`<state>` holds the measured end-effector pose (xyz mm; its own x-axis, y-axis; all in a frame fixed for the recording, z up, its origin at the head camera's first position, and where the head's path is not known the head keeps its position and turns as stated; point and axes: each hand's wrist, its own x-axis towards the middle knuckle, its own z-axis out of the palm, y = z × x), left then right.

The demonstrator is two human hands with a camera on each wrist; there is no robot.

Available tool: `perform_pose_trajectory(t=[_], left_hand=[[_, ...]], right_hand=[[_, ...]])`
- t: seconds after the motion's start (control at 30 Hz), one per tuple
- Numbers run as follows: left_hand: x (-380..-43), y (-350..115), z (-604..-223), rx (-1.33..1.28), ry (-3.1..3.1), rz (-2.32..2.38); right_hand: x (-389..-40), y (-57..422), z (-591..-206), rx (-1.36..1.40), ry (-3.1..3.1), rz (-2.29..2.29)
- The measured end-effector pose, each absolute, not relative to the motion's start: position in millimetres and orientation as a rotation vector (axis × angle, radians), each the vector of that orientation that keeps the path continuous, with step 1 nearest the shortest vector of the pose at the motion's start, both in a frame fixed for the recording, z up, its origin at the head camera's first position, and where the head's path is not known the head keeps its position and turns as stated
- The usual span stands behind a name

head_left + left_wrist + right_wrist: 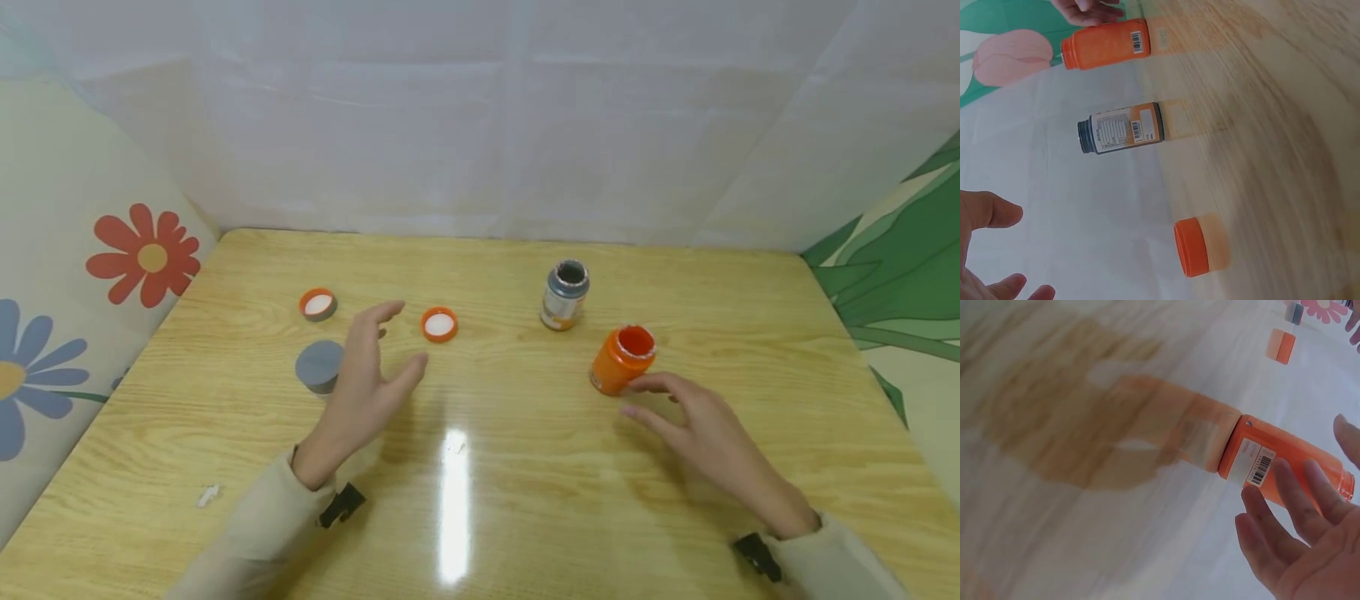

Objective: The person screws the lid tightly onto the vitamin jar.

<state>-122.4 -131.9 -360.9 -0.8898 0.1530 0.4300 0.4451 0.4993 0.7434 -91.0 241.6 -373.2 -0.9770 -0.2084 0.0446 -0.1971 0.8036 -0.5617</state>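
Head view: our left hand (365,377) hovers with spread fingers between the grey cap (319,365) and an orange cap (439,324); both bottles stand uncapped.

Right wrist view: our right hand (1310,544), fingers loose, touches the orange bottle (1285,464), gripping nothing; capping remains.

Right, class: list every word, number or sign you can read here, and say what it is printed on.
None can be read.
Orange bottle: a barcode label, digits too small.
Grey bottle: a printed panel and barcode, too blurred.
Caps: no print visible.
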Motion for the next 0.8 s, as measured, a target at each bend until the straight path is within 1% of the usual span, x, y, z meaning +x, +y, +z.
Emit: perform_pose_trajectory(t=[0.23, 0.63, 0.8], left_hand=[[-130.7, -128.4, -365.6, -0.492, -2.509, -1.379], [-143.7, -122.9, -368.7, -0.437, -2.580, -1.360], [-148.7, -120.8, -371.0, -0.404, -2.604, -1.404]], right_hand=[[-96.6, 246.8, -376.6, -0.318, 3.029, -0.932], [-105.4, 246.3, -374.6, -0.193, 2.905, -1.060], [-111.6, 242.6, -374.5, -0.233, 2.894, -1.095]])
